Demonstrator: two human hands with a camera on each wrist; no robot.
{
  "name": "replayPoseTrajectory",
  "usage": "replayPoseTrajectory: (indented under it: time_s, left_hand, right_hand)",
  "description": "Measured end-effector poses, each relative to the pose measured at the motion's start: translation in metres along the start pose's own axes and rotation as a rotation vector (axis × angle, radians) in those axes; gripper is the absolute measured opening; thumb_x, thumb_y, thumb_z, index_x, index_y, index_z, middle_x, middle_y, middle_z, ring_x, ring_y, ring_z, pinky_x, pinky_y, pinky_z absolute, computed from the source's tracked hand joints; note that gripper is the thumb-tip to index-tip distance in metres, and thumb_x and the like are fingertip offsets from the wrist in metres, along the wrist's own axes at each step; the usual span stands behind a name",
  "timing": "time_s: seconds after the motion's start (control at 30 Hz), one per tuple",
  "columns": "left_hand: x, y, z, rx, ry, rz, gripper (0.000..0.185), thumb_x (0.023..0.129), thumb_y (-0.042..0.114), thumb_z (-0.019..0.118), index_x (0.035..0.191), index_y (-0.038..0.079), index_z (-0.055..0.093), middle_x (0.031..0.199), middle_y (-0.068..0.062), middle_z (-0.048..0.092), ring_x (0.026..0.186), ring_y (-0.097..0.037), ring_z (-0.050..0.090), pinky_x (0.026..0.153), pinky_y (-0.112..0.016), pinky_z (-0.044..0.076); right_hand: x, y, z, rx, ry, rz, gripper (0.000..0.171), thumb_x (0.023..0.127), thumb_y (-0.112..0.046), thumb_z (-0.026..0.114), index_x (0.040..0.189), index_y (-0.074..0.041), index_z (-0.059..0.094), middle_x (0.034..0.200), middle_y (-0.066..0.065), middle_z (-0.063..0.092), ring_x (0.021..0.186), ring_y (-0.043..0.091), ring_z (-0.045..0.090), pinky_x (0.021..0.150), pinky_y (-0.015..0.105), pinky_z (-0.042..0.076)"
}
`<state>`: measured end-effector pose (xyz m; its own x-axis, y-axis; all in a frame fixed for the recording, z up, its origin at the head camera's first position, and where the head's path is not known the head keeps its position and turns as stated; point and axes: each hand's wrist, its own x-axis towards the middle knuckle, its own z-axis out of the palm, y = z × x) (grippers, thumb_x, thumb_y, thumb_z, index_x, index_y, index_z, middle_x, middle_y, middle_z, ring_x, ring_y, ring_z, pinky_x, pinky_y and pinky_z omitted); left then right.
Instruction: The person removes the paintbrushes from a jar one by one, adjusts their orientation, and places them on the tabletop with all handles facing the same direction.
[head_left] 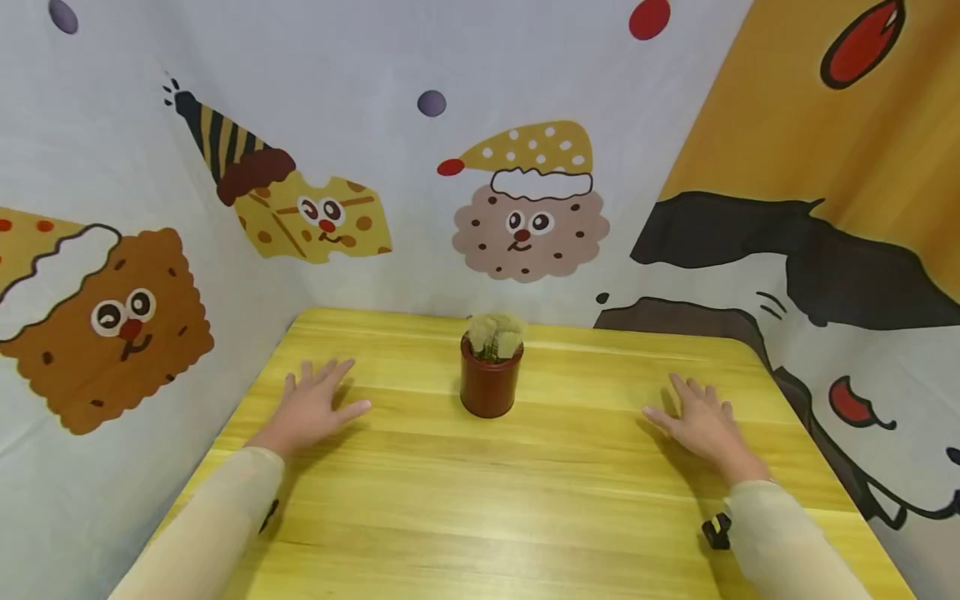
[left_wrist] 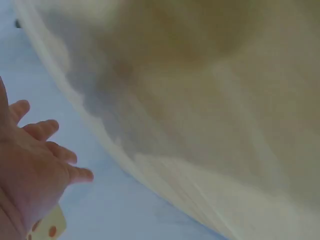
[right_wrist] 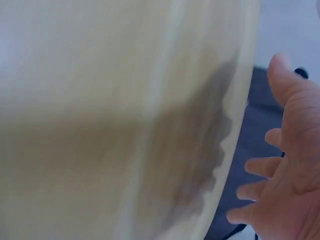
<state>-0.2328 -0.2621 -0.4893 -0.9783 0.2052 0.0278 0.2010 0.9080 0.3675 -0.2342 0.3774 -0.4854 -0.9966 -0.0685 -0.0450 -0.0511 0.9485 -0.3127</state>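
A small brown pot [head_left: 491, 382] with a pale green plant [head_left: 495, 335] stands near the far middle of the yellow wooden table [head_left: 480, 500]. My left hand [head_left: 315, 402] lies flat on the table to the pot's left, fingers spread and holding nothing. My right hand [head_left: 701, 422] lies flat to the pot's right, also spread and empty. Both hands are well apart from the pot. The left wrist view shows my left hand [left_wrist: 35, 170] with straight fingers by the blurred table [left_wrist: 210, 100]. The right wrist view shows my right hand [right_wrist: 285, 185] spread beside the table [right_wrist: 110, 120].
Cartoon-printed cloth walls [head_left: 480, 167] close in the table at the back, left and right. A small black clip [head_left: 716, 531] sits by my right sleeve. The table's rounded edge runs close to both hands.
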Motion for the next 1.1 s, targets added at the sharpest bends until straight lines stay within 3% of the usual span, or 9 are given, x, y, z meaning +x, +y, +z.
replayPoseTrajectory:
  time_s: [0.1,0.17,0.33,0.43,0.57,0.73,0.93,1.1]
  left_hand:
    - [0.017,0.026,0.001,-0.147,0.016,0.011,0.09,0.086,0.076,0.051,0.156,0.024,0.032,0.161,-0.016,0.03,0.148,-0.055,0.005,0.114,-0.074,0.001]
    - [0.027,0.049,0.0,-0.234,0.014,0.024,0.086,0.085,0.076,0.053,0.154,0.026,0.037,0.16,-0.011,0.033,0.15,-0.051,0.006,0.117,-0.07,0.002]
    - [0.051,0.105,0.0,-0.384,0.01,0.046,0.08,0.081,0.078,0.056,0.149,0.041,0.039,0.161,-0.004,0.033,0.153,-0.042,0.007,0.118,-0.068,0.012]
    - [0.061,0.127,0.002,-0.41,0.018,0.049,0.08,0.078,0.081,0.057,0.148,0.045,0.039,0.161,-0.001,0.034,0.154,-0.039,0.01,0.117,-0.066,0.018]
    - [0.069,0.146,0.006,-0.411,0.011,0.074,0.079,0.079,0.08,0.057,0.148,0.046,0.039,0.159,0.0,0.037,0.153,-0.04,0.012,0.118,-0.065,0.017]
    - [0.073,0.159,0.01,-0.42,-0.015,0.087,0.078,0.08,0.077,0.059,0.148,0.048,0.035,0.159,0.001,0.037,0.153,-0.042,0.009,0.119,-0.067,0.008]
    - [0.074,0.162,0.007,-0.399,0.001,0.1,0.079,0.079,0.079,0.058,0.148,0.048,0.036,0.157,0.006,0.039,0.154,-0.04,0.008,0.119,-0.066,0.005]
    - [0.074,0.164,0.0,-0.39,-0.03,0.093,0.081,0.078,0.079,0.06,0.149,0.047,0.037,0.157,0.005,0.04,0.153,-0.041,0.008,0.118,-0.068,0.004]
  right_hand:
    - [0.012,-0.032,-0.004,0.142,-0.004,-0.06,0.085,0.095,-0.062,0.052,0.157,-0.009,0.028,0.151,0.028,0.041,0.135,0.054,0.039,0.105,0.068,0.035]
    - [0.021,-0.065,-0.006,0.274,-0.032,-0.111,0.073,0.095,-0.058,0.055,0.152,-0.016,0.04,0.143,0.019,0.055,0.127,0.043,0.054,0.099,0.059,0.047]
    - [0.041,-0.157,-0.011,0.591,-0.144,-0.209,0.055,0.09,-0.059,0.063,0.136,-0.028,0.06,0.125,0.002,0.067,0.115,0.023,0.063,0.097,0.046,0.051]
    - [0.048,-0.193,-0.013,0.677,-0.172,-0.228,0.052,0.088,-0.057,0.068,0.13,-0.028,0.064,0.116,0.002,0.068,0.109,0.021,0.064,0.095,0.044,0.051]
    - [0.051,-0.214,-0.009,0.701,-0.121,-0.221,0.042,0.085,-0.052,0.074,0.118,-0.027,0.07,0.101,0.002,0.069,0.097,0.024,0.064,0.085,0.043,0.053]
    - [0.052,-0.221,0.002,0.676,-0.023,-0.229,0.035,0.081,-0.055,0.076,0.097,-0.023,0.075,0.082,0.003,0.065,0.077,0.023,0.056,0.068,0.034,0.047]
    - [0.048,-0.236,0.006,0.648,0.052,-0.239,0.027,0.083,-0.052,0.075,0.094,-0.028,0.077,0.086,0.001,0.067,0.074,0.02,0.055,0.063,0.032,0.047]
    - [0.047,-0.25,0.005,0.543,0.109,-0.269,0.025,0.086,-0.046,0.075,0.099,-0.025,0.076,0.094,-0.001,0.067,0.072,0.018,0.054,0.059,0.031,0.047]
